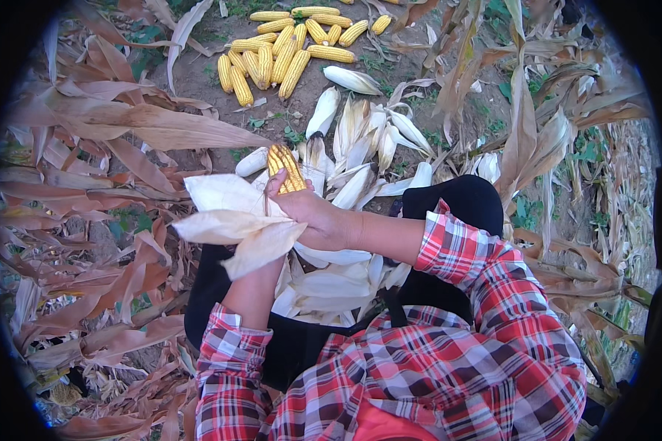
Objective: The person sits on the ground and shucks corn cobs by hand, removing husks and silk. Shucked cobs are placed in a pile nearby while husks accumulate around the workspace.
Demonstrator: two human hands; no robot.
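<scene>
My right hand point(314, 215) grips a maize ear point(286, 168) whose yellow kernels show at the upper end. Pale dry husk leaves point(237, 223) spread from the ear towards the left, folded down away from the kernels. My left forearm point(254, 295) rises to the same spot, but the husk leaves cover the left hand, so its fingers are hidden. Below my hands, loose stripped husks point(331, 289) lie heaped between my knees. Just beyond the held ear is a pile of ears still in their husks point(358, 138).
Several bare yellow cobs point(281, 58) lie grouped on the soil farther out. A husked ear point(353, 80) rests near them. Dry maize stalks and leaves point(116, 127) crowd the left, and more hanging leaves point(521, 127) stand at the right. My dark-clothed knee point(455, 204) is beside the pile.
</scene>
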